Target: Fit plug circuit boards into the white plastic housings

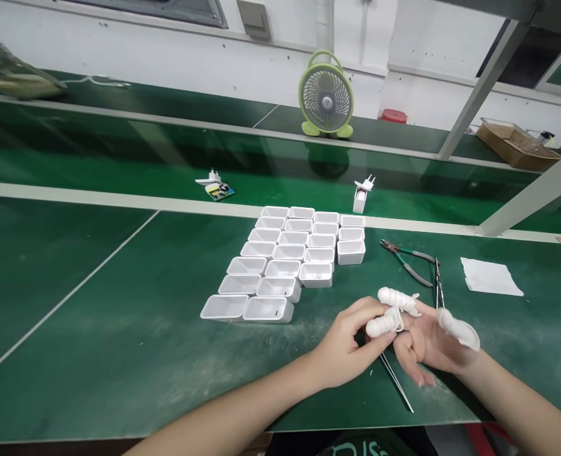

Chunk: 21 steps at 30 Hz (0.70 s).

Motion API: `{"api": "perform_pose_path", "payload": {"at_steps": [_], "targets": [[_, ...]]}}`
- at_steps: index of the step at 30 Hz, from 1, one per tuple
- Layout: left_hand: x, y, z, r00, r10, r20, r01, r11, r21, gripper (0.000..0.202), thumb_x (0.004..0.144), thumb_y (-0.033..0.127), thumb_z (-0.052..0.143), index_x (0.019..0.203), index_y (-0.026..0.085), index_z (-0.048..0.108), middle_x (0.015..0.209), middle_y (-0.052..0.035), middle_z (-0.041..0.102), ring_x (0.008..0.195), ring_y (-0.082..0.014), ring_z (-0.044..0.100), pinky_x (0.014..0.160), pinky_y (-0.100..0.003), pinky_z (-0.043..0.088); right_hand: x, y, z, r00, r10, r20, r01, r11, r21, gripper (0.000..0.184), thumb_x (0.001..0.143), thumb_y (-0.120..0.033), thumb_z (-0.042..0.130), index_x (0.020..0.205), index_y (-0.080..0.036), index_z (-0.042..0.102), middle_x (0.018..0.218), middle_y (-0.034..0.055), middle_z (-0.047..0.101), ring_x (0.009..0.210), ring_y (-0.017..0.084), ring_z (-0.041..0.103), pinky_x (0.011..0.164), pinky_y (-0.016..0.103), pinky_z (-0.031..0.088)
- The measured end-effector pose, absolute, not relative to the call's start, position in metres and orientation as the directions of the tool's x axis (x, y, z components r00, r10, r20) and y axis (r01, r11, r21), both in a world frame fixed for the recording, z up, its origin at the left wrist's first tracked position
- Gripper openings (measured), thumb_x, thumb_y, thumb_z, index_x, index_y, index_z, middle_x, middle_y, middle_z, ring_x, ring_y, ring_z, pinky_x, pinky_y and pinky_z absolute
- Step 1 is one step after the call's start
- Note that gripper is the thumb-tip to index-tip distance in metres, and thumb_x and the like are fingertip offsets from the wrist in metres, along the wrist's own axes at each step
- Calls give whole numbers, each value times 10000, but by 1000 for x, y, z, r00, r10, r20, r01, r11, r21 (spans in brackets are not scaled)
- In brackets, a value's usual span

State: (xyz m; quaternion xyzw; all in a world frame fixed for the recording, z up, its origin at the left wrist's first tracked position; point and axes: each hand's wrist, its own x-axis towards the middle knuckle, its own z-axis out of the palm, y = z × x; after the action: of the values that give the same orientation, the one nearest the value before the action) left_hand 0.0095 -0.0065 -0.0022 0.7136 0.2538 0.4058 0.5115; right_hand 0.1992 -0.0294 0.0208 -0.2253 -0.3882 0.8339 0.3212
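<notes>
My left hand [349, 345] is closed, its thumb and fingers pinching a white ribbed finger cot [381, 324] at a fingertip of my right hand. Palm up, my right hand [435, 342] has its fingers apart and holds nothing. A second finger cot [397, 297] covers the neighbouring finger, and another white finger cot [458, 329] is on the thumb. Beneath the hands lies a thin metal tool [397, 383], perhaps tweezers, its upper end hidden. Just beyond the right hand are a slim metal tool [438, 285], partly covered, and green-and-grey-handled diagonal cutters [411, 261].
Rows of several open white plastic cases [283, 269] stand left of the hands. A white plug adapter [360, 199] and a plug with a circuit board [217, 189] sit behind them. White paper [492, 277] lies right. A green fan [326, 98] stands beyond a metal post [537, 183].
</notes>
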Motion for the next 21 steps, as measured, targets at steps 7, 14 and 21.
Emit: {"api": "perform_pose_path", "payload": {"at_steps": [7,14,21], "targets": [[7,-8,-4,621,766,168,-178,-71,982,244,877,195,526,1118,182,561,838,-37,572,623,-108,524,612,-247,446,192,-35,8,-508,829,-235,-340,-443,-829,721,800,-439,727,1418,-241,413,827,67,740,308,49,450,321,158,286],[6,-6,2,692,718,75,-242,133,961,348,901,479,531,759,162,514,695,4,487,576,-95,481,574,-233,396,194,-33,11,-546,799,-251,-362,-496,-789,693,882,-495,602,1460,-212,343,931,102,730,339,75,517,320,180,331],[8,-7,3,691,722,33,-92,42,995,203,821,341,632,786,153,565,636,17,475,576,-101,437,564,-235,365,192,-34,7,-517,817,-257,-314,-460,-830,802,785,-494,727,1439,-206,364,770,31,718,300,51,469,310,152,280]]}}
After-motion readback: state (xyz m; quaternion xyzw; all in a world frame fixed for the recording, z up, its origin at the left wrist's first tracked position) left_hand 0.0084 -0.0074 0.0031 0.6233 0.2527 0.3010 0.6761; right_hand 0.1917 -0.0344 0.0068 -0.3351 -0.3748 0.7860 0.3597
